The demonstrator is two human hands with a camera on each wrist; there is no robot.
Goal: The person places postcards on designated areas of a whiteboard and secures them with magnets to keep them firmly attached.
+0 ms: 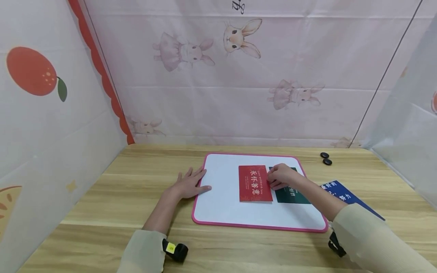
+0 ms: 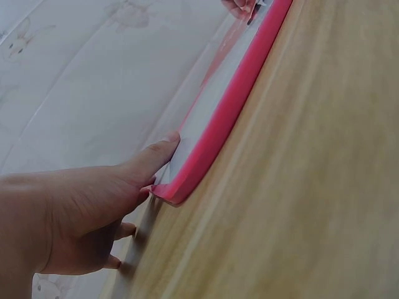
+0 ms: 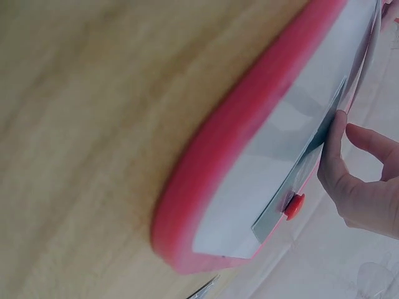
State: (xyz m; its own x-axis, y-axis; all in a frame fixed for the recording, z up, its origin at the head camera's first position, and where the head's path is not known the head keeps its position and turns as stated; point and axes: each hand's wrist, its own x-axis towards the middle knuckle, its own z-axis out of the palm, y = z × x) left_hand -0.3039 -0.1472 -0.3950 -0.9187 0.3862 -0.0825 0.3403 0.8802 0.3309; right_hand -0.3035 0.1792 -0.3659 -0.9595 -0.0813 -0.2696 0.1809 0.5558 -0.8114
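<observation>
A whiteboard with a pink rim [image 1: 218, 189] lies on the wooden table. My left hand [image 1: 189, 184] rests at its left edge, fingers spread on the table and thumb on the rim; the left wrist view shows this thumb [image 2: 156, 157] at the board's corner. On the board is a red card [image 1: 250, 184] with white lettering, its lower edge slightly raised. My right hand [image 1: 282, 176] pinches the red card's right edge. Partly beneath that hand lies a dark green card [image 1: 295, 197]. In the right wrist view a small red magnet [image 3: 294, 207] sits on the green card.
A blue card [image 1: 355, 203] with white lettering lies right of the board, partly behind the right forearm. Two black round pieces [image 1: 326, 158] are at the back right of the table [image 1: 136, 182]. Printed cloth [image 1: 218, 106] hangs around the table on the back and sides.
</observation>
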